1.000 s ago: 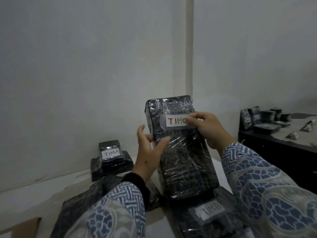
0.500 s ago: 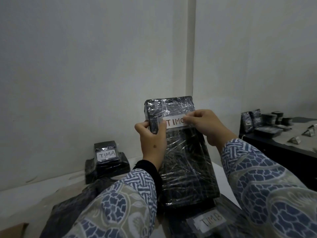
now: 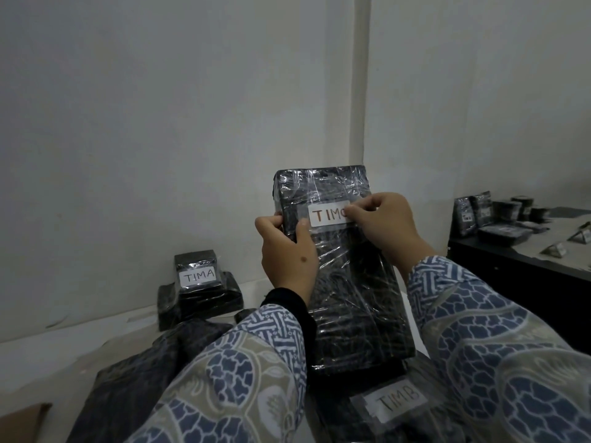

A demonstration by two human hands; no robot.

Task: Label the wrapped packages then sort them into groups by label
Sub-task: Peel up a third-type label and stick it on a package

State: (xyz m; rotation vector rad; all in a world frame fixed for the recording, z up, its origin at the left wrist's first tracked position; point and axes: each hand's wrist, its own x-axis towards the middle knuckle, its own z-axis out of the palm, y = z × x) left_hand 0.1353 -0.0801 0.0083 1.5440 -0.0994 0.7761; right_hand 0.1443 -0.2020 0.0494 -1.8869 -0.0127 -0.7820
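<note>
Since a second ago, the left hand [image 3: 287, 254] has slid up the wrapped package [image 3: 345, 276], its fingers now clamped on the upper left edge. Right hand [image 3: 380, 225] fingers press the right end of the white "TIM" label [image 3: 327, 216] on that upright package. Below the package lies a "TIMB" package [image 3: 396, 402]; to its left, a "TIMA" stack [image 3: 198, 282].

held package [image 3: 348, 282]: black, film-wrapped, upright | label [image 3: 327, 215]: white, "TIM…" | TIMA package [image 3: 196, 276]: stacked, left
</note>
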